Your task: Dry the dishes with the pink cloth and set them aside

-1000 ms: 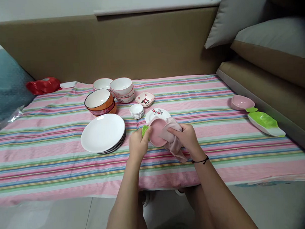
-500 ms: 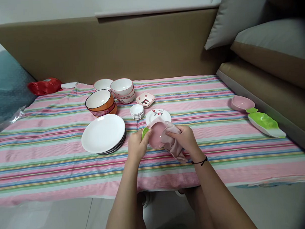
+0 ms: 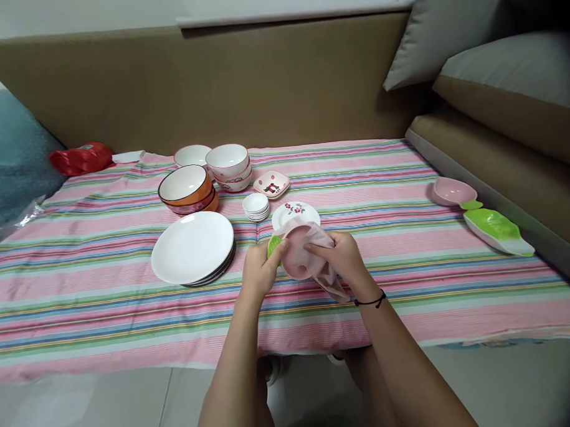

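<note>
The left hand is pinching the green end of the pink dish, and the right hand is gripping the cloth against it, the dish being held between them above the striped cover's near edge.

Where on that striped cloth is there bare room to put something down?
The widest bare stretch of striped cloth lies between the flowered plate and the green dish. Another lies left of the large white plates. It is crowded behind those plates, around the orange bowls, and where left hand and right hand meet at the pink dish.
</note>
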Available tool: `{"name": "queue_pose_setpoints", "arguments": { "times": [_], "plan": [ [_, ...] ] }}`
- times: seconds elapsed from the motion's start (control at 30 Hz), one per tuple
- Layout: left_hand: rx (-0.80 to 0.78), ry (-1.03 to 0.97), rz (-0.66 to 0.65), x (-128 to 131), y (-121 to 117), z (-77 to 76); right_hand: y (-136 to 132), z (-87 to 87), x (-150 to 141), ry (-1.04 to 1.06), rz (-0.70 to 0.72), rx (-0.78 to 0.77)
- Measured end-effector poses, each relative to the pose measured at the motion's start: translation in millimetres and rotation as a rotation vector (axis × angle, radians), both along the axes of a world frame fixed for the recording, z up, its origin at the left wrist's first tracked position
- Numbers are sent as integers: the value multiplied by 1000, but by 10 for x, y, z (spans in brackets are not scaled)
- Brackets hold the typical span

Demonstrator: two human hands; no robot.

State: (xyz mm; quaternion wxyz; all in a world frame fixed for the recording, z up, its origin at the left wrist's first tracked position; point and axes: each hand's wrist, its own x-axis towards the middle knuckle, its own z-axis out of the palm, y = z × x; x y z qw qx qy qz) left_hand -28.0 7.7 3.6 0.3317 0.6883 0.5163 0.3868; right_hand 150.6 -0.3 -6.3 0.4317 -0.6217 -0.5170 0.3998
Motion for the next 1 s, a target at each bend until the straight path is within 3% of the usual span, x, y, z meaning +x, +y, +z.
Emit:
{"name": "queue_pose_setpoints", "arguments": {
  "times": [0.23, 0.47, 0.77, 1.0],
  "plan": [
    [-6, 15, 88, -69, 25, -11, -21, 38, 46, 14, -86, -12],
    [5, -3, 133, -93, 48, -45, 2, -41, 177, 170, 46, -51],
    [-102, -147, 53, -96, 10, -31, 6, -23, -29, 206, 39, -56],
    [-244, -455, 116, -61, -21, 23, 33, 16, -267, 713, 61, -103]
  ]
}}
